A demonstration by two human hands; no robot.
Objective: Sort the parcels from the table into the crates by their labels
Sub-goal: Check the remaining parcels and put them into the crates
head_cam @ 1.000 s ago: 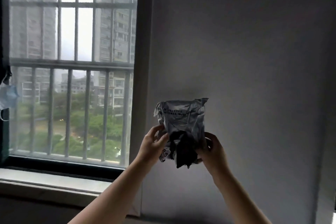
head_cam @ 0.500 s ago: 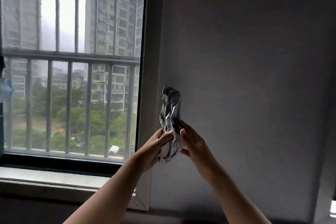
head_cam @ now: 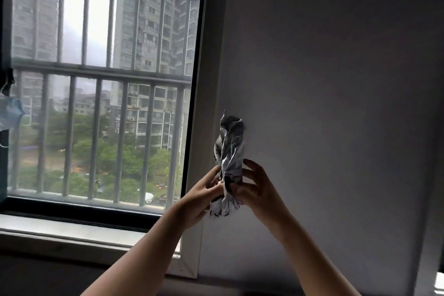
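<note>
Silver-grey crinkled film: a soft mailer parcel point(head_cam: 229, 151), held upright in mid-air and turned edge-on, in front of the grey wall point(head_cam: 336, 79) just right of the window frame point(head_cam: 204, 103). Not resting on anything; no counter and no crates in view, so no edge or corner to place it by.

Clasped low down from both sides. Left hand point(head_cam: 203, 196) curled round the lower left of the bag, fingers tucked into the creases. Right hand point(head_cam: 259, 191) gripping the lower right, one finger stretched up along the side. Contact of the remaining fingers hard to read in the dim light, probably only light touches on the film.

Likely light: carried high on raised arms, upper part standing free above the grip. Soft and limp rather than stiff, judging by the deep folds and the bunched tail below the hands. Glossy surface, so probably slippery under a loose pinch. Nothing to suggest fragile contents, though contents hidden.

Best taken round the filled middle, firm enough to close fingers on, not by the empty flapping ends. For reading the label, better spread flat between both hands at opposite edges. No label visible from this side.
</note>
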